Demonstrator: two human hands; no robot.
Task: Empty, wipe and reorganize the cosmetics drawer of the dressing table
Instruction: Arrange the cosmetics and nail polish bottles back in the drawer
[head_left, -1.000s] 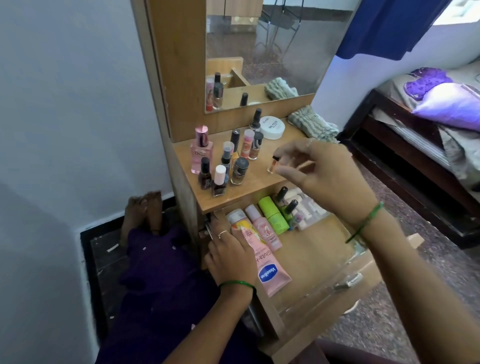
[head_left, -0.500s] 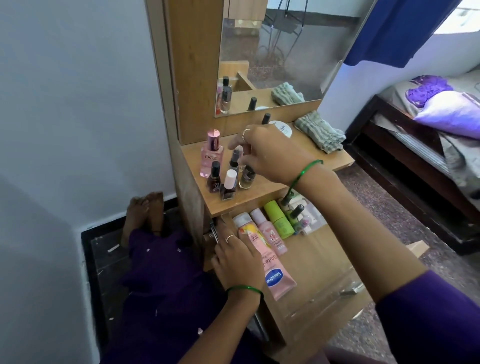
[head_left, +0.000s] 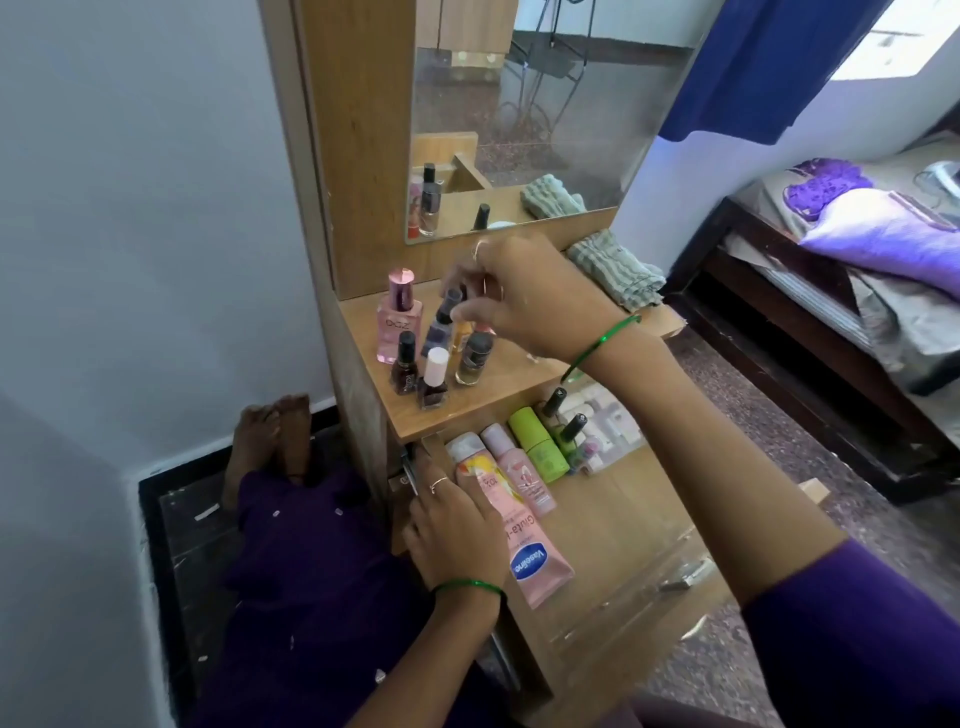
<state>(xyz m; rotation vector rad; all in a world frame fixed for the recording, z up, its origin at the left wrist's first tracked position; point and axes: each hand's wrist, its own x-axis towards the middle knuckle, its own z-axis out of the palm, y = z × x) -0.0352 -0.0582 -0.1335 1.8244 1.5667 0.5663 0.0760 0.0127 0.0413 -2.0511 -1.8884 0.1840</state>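
Note:
The wooden drawer (head_left: 623, 519) stands pulled out under the dressing table top (head_left: 519, 371). In it lie a pink Vaseline tube (head_left: 530, 561), a second pink tube (head_left: 519, 473), a green bottle (head_left: 540, 447), two dark-capped nail polish bottles (head_left: 571, 428) and small white items. On the top stand several nail polish bottles (head_left: 434, 379) and a pink perfume bottle (head_left: 397, 322). My right hand (head_left: 524, 296) reaches over them and pinches a small orange bottle (head_left: 462, 335) set among them. My left hand (head_left: 457, 525) rests on the drawer's left edge beside the tubes.
A folded grey-green cloth (head_left: 615, 270) lies at the back right of the top, under the mirror (head_left: 545, 130). A bed (head_left: 831, 312) with purple bedding stands to the right. My legs and feet (head_left: 270, 431) stretch along the floor at the left, by the wall.
My right hand carried the small orange bottle from the right side of the top to the cluster of bottles at the left. My left hand stayed on the drawer.

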